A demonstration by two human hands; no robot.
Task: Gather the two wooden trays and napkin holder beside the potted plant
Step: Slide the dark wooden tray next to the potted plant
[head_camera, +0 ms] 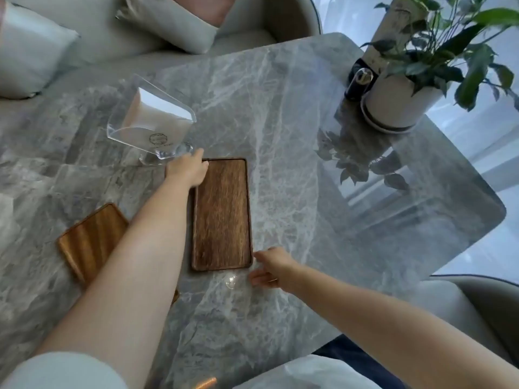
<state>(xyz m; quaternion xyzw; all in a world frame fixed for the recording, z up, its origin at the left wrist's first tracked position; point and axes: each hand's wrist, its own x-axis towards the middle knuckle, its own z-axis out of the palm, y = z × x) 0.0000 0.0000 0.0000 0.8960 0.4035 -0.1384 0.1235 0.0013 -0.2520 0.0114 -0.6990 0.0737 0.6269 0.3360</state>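
i see the clear napkin holder (151, 122) holding white napkins near the table's (295, 113) far left; both trays lie empty. my left hand (186, 171) curls over the dark tray's (223, 214) far-left corner, my right hand (271, 266) spread beside its near-right corner. the lighter tray (90, 242) sits left, the potted plant (421, 66) at the far right corner.

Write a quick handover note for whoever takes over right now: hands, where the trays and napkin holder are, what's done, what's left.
Left hand: on the far left corner of the dark tray, grip unclear.
Right hand: open at that tray's near right corner, lifting nothing.
Dark tray: flat, mid-table.
Light tray: to its left, partly under the left arm.
Napkin holder: clear, behind the trays, far left.
Plant: far right corner.
Done: nothing sits by the plant yet.
Left: move all three beside it.
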